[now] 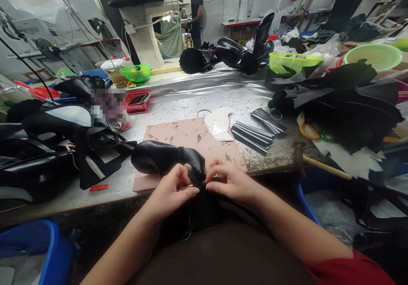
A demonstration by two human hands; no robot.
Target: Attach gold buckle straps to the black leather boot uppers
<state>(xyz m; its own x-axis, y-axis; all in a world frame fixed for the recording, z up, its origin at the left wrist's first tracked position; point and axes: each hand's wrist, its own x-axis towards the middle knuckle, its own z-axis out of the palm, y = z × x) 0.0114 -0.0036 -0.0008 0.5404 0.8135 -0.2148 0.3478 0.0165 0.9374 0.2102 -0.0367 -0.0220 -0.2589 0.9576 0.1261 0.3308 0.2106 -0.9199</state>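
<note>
A black leather boot (162, 157) lies on its side over a pink cutting mat (191, 134) at the table's near edge, its shaft hanging toward my lap. My left hand (174, 189) pinches a thin metal ring and a black strap at the boot's shaft. My right hand (228, 180) is closed on the same strap from the right, fingertips almost touching the left hand's.
Black striped strips (253, 136) and white pattern pieces (219, 125) lie beyond the mat. Black leather piles (338, 93) fill the right, boot parts (47, 149) the left. Finished boots (223, 55), green baskets (293, 61) and a sewing machine (149, 25) stand behind. A hammer handle (325, 168) juts out.
</note>
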